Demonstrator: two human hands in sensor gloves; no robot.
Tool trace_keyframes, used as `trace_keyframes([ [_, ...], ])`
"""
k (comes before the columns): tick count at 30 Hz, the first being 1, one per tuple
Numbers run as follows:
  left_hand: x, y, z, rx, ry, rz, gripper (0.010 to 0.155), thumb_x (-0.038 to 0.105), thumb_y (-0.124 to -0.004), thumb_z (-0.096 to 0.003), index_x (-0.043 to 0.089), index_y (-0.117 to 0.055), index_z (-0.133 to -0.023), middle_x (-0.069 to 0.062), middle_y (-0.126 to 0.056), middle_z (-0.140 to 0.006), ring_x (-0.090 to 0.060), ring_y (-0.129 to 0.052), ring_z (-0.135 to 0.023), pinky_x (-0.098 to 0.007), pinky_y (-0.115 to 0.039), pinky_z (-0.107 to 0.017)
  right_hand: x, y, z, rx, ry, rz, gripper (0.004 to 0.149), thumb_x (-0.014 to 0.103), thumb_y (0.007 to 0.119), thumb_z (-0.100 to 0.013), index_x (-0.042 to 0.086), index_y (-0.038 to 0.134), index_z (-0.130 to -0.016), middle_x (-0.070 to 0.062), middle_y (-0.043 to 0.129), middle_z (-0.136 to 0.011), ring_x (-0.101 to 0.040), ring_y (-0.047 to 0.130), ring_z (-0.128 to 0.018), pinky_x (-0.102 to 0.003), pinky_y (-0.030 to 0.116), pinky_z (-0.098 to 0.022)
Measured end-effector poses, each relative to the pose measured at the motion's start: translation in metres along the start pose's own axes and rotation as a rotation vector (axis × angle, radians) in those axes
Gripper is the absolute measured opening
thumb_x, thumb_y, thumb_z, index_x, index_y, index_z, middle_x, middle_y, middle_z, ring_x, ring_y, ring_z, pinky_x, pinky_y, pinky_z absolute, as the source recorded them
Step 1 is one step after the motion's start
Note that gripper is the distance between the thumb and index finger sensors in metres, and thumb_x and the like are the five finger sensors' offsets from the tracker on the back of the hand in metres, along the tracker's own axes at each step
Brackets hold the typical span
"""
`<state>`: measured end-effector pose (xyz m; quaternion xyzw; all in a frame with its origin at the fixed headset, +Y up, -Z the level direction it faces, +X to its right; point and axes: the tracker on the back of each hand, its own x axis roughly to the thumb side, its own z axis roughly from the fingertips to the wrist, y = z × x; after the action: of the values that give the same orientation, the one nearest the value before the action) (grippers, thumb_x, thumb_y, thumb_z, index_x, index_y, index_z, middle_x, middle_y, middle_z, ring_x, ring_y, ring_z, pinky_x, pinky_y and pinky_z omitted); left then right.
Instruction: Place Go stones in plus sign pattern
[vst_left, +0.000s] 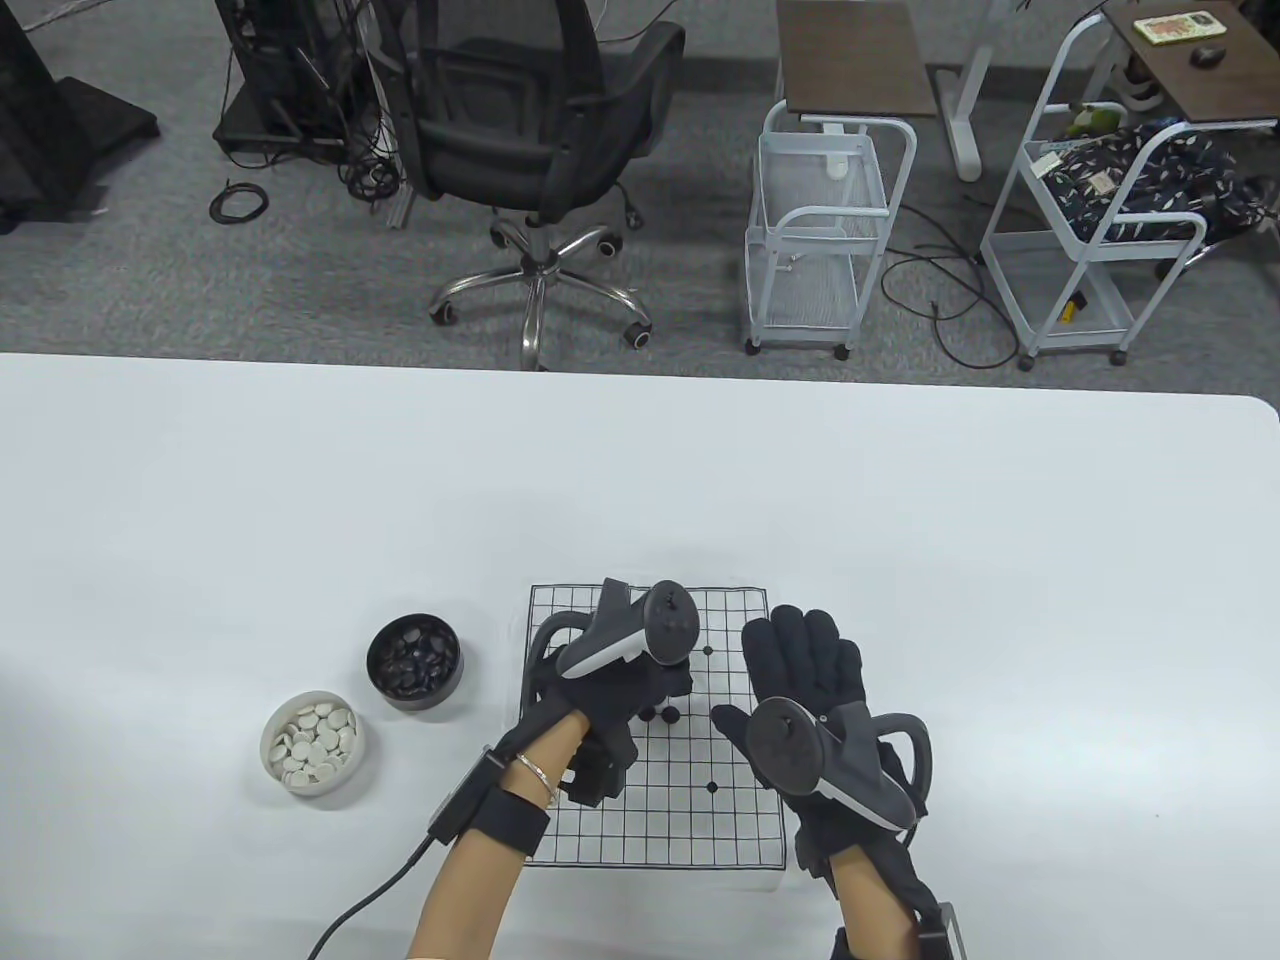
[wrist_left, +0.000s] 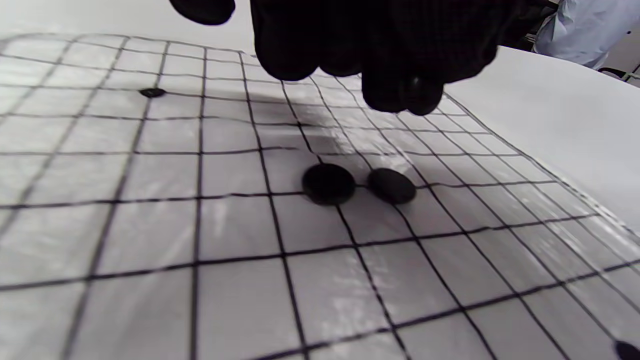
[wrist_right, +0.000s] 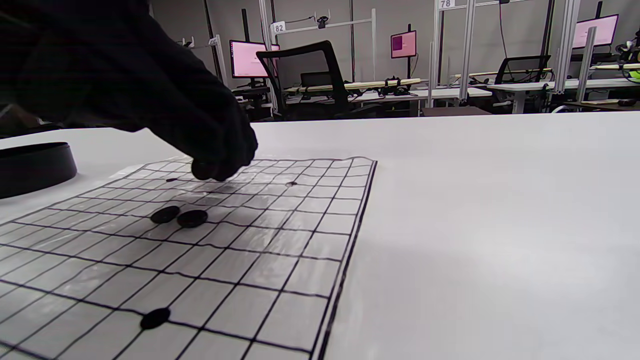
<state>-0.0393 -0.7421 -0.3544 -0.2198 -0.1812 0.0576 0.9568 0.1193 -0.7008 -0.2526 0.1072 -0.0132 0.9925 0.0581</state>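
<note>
The Go board (vst_left: 655, 800) is a thin, glossy white sheet ruled with a black grid, lying flat on the white table (vst_left: 900, 500) at about 6 o'clock in the table view; its surface shows slight ripples and glare. Two black stones (wrist_left: 328, 184), matte, round and lens-shaped, sit side by side on neighbouring crossings near the board's middle, just beside each other. Printed star dots (wrist_right: 155, 318) mark other crossings (flat ink, not stones).

The left hand (vst_left: 610, 690) hovers over the board just at 12 o'clock of the pair, fingers (wrist_left: 400, 92) curled downward with the tips bunched; whether they pinch a stone cannot be told. The right hand (vst_left: 800, 690) lies at 3 o'clock of the stones, fingers straight and relaxed, grasping nothing.

At 9 o'clock of the board stand two round bowls: a black bowl (vst_left: 415, 662) of glossy black stones and a white bowl (vst_left: 313, 742) of white stones.
</note>
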Motion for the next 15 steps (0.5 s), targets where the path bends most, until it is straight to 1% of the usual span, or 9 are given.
trace_keyframes([
  [6,0.015,-0.014,-0.007,-0.024,-0.016,-0.05,0.038,0.049,-0.07,-0.0486,0.036,-0.083,-0.082,0.013,-0.062,-0.112,-0.02,-0.06,-0.113,-0.059,-0.041,-0.088,-0.002,0.0,0.001,0.001,0.012,-0.001,0.08,0.057,0.051,-0.056,0.011,0.023,-0.116,-0.022,0.022,-0.119,-0.051,0.022,-0.11,-0.058,0.026,-0.078],
  [15,0.017,-0.016,-0.004,-0.007,-0.012,-0.086,0.037,0.05,-0.071,-0.0479,0.039,-0.081,-0.082,0.015,-0.061,-0.112,-0.018,-0.056,-0.115,-0.059,-0.039,-0.089,-0.002,0.0,0.002,0.002,0.014,0.005,0.08,0.057,0.051,-0.056,0.012,0.023,-0.116,-0.022,0.022,-0.119,-0.051,0.022,-0.11,-0.058,0.026,-0.078],
])
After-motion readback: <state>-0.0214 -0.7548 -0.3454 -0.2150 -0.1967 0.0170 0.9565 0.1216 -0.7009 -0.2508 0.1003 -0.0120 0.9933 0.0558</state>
